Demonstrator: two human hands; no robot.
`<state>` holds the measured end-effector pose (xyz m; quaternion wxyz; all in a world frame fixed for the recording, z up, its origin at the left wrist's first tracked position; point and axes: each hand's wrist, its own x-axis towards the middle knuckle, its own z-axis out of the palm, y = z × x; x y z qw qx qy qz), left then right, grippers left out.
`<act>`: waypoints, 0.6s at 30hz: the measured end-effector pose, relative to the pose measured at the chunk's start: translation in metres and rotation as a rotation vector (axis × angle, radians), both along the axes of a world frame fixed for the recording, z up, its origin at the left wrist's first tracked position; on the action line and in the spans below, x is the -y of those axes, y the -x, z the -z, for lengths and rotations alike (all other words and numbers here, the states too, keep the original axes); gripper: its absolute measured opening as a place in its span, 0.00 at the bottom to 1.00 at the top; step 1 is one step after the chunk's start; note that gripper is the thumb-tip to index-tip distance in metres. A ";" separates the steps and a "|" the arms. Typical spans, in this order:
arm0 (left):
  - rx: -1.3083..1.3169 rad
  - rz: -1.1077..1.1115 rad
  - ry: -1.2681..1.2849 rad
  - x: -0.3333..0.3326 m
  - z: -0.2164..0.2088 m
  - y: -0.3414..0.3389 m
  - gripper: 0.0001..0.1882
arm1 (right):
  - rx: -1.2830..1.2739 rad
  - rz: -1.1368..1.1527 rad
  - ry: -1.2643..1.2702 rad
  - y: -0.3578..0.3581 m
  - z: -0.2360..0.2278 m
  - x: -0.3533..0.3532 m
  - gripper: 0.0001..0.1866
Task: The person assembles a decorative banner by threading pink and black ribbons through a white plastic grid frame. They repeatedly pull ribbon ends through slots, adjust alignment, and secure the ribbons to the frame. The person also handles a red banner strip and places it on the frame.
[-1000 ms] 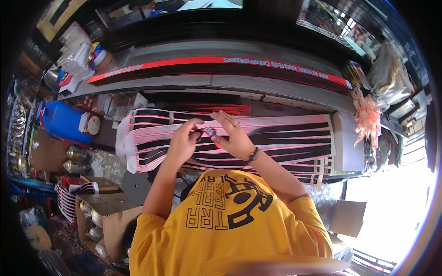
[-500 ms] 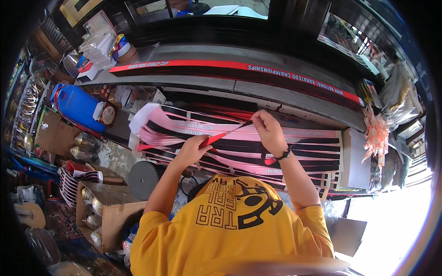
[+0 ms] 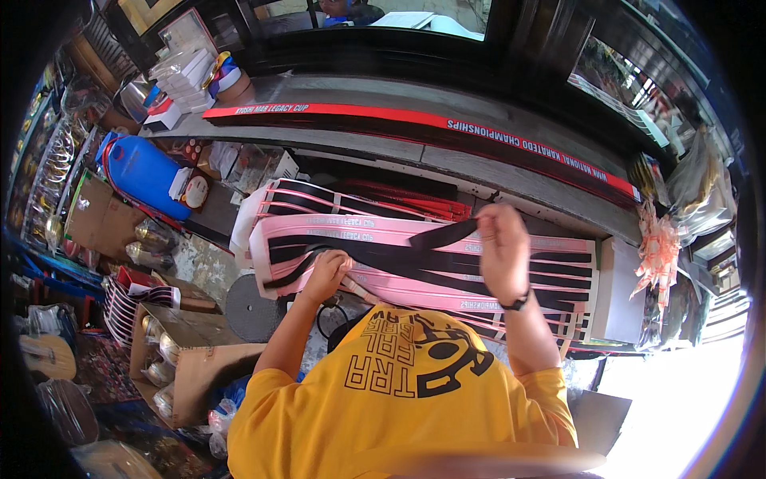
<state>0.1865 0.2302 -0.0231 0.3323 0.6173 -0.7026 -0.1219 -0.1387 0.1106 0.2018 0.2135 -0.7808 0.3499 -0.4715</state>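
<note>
Right hand: raised over the right-hand half of the work, the right hand [image 3: 503, 254] has its fingers closed on 1 end of a loose black ribbon [image 3: 444, 235].
Left hand: low at the near edge, the left hand [image 3: 325, 275] has its fingers curled narrow against the layers; whether it grips a strip or only presses I cannot tell.
Black ribbon: its short tail slants left from the right hand, above the pink-and-black striped sheets [image 3: 319, 226].
Striped sheets: layered and overlapping between bench ledge and person, with the left ends curling up and other black strips running lengthwise along them.
Done, judging by the layout: 1 long, red-topped stack [image 3: 383, 112] lies neatly along the grey ledge [image 3: 351, 86]; at least 1 ribbon is in hand, with its tail free of the sheets.
Left, as a judgement: the held ribbon is not yet laid down, and many strips remain on the sheets; the overlap hides their count.
Far side: a bundle of red strips [image 3: 448, 209] lies just behind the sheets; whether it is handled or waiting is unclear.
Overall progress: partway, it seems; no exact share can be read.
</note>
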 end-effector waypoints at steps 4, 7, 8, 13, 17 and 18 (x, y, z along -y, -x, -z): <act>-0.214 0.055 -0.053 -0.016 0.003 -0.011 0.18 | -0.050 -0.052 -0.081 0.023 -0.037 0.001 0.04; -0.661 0.047 -0.165 -0.013 -0.007 -0.018 0.20 | -0.120 -0.125 -0.026 0.016 -0.050 0.002 0.07; -0.715 0.003 -0.179 -0.009 -0.013 -0.018 0.21 | -0.168 -0.141 -0.042 0.013 -0.053 0.005 0.09; -0.562 -0.032 -0.031 0.020 -0.074 0.006 0.31 | -0.274 -0.179 -0.065 0.001 -0.061 0.025 0.09; -0.481 0.132 0.227 0.044 -0.143 0.052 0.39 | -0.252 -0.322 -0.283 -0.012 -0.070 0.043 0.13; -0.447 0.187 0.290 0.049 -0.159 0.061 0.41 | -0.235 -0.376 -0.420 -0.014 -0.073 0.045 0.12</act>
